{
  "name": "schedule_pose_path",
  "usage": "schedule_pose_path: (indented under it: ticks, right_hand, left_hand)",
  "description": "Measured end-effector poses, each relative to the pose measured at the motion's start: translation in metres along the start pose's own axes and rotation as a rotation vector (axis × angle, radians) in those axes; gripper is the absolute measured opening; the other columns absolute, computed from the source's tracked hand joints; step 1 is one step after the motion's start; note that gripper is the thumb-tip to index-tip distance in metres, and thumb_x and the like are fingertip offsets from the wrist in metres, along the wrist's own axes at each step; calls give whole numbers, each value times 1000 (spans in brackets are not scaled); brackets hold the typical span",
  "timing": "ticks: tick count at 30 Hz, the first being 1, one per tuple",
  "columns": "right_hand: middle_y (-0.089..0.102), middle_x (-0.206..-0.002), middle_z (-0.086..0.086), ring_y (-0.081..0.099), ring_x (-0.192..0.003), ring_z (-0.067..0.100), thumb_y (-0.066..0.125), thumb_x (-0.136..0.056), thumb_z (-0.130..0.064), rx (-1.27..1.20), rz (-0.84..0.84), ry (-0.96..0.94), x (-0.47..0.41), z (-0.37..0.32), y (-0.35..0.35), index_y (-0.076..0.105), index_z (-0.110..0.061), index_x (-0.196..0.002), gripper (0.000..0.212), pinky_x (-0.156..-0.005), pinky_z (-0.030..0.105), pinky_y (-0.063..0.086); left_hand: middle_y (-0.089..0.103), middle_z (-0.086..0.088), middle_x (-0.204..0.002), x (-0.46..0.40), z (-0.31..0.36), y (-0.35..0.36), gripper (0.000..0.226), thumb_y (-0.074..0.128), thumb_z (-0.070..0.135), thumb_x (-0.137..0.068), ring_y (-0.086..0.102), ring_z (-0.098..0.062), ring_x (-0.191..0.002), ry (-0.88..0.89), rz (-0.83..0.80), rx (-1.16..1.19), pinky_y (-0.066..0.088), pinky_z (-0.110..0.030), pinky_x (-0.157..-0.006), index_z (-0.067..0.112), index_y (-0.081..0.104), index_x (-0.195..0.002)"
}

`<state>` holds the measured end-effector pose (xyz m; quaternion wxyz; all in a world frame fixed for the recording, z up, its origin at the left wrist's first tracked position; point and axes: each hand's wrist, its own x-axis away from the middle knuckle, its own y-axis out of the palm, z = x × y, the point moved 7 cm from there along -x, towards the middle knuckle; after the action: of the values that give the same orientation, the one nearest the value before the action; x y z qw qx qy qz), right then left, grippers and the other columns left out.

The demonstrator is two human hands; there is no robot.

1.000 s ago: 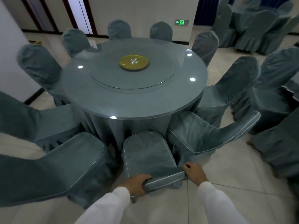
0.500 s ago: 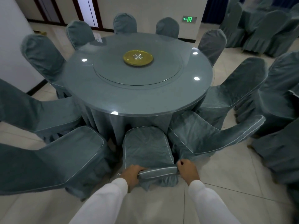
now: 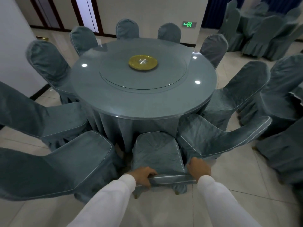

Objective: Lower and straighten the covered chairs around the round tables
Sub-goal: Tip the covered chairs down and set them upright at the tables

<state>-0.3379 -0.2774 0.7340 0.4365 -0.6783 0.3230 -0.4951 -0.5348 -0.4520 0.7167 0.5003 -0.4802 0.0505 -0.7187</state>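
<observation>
Here, two hands (image 3: 142, 175), one covered chair (image 3: 157, 154)

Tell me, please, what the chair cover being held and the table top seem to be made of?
Chair cover: apparently velvety blue-grey fabric with pale piping; it creases and looks matte. Table top: seemingly glass over cloth, glossy, mirroring ceiling lights.

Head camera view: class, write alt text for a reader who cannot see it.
A person's left hand and right hand grip the top edge of a covered chair tucked against a round table. Matching covered chairs ring the table, which holds a gold plate on its glass turntable.
</observation>
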Motion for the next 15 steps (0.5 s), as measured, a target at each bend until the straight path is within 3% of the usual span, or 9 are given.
schedule_pose_path:
  ticks: [5,7,10,15]
  right_hand:
    - [71,-97,11,68,-93,34,53,-96,-32,-174,-66,-98,2,-67,6,71,-15,-97,24,-84,38,54]
    - [67,-86,11,65,-85,33,52,-97,-27,-228,-98,-169,9,-103,15,65,-15,-83,23,-78,37,53]
    - [62,-74,7,60,-73,28,54,-96,-25,-280,-128,-246,20,-157,36,54,-19,-67,30,-70,34,46]
    - [72,-83,7,68,-79,27,55,-95,-30,-308,-164,-281,41,-235,74,68,-16,-81,23,-77,39,57]
  left_hand:
    - [64,8,-130,29,-41,-15,54,79,26,-82,62,-11,-113,-3,0,233,49,-19,-94,32,61,-132]
    - [68,7,-121,43,-68,-26,41,78,28,-84,65,-10,-106,-32,77,270,51,-19,-89,40,64,-121]
    - [73,6,-103,67,-115,-49,27,67,15,-90,68,-14,-101,-60,242,281,49,-17,-87,37,67,-106]
    - [73,3,-105,114,-188,-91,17,63,20,-97,67,-9,-94,-45,357,369,53,-19,-82,28,69,-111]
